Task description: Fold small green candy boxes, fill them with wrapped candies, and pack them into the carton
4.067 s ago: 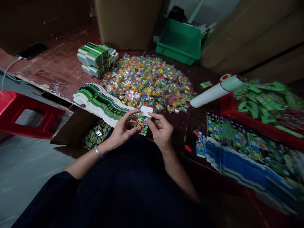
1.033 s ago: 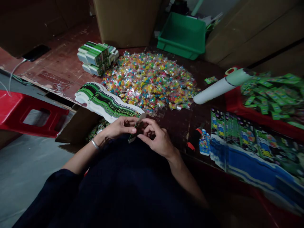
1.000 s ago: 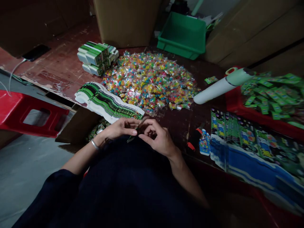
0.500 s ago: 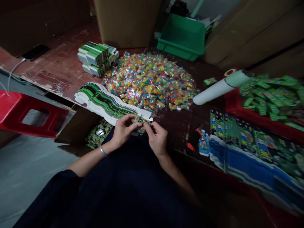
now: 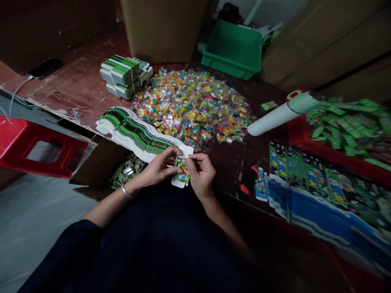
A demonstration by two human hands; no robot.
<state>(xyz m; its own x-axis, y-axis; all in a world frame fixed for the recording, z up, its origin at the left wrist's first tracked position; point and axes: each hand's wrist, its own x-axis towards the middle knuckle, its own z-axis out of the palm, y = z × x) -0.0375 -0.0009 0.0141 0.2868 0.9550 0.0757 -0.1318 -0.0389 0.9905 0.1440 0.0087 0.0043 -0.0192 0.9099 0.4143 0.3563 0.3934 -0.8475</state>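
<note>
Both my hands hold one small green printed carton [image 5: 182,173] with white flaps, just in front of my lap at the table's near edge. My left hand [image 5: 159,169] pinches its left side; a metal bangle sits on that wrist. My right hand [image 5: 200,173] grips its right side with the fingers curled over the top. Just behind the carton lies a fanned row of flat green-and-white carton blanks [image 5: 131,132]. Beyond that spreads a big heap of clear packets of coloured candy [image 5: 192,103].
Filled green boxes [image 5: 125,75] are stacked at the back left, a green bin [image 5: 233,49] at the back. A white roll [image 5: 281,114], a red tray of green packets [image 5: 345,126] and printed sheets [image 5: 320,179] lie right. An open box of small packs [image 5: 124,173] and a red stool [image 5: 36,146] stand left.
A second ago my hands worked low over my lap with the carton nearly edge-on. They have risen a little, and the carton now shows its printed face with a white flap hanging below.
</note>
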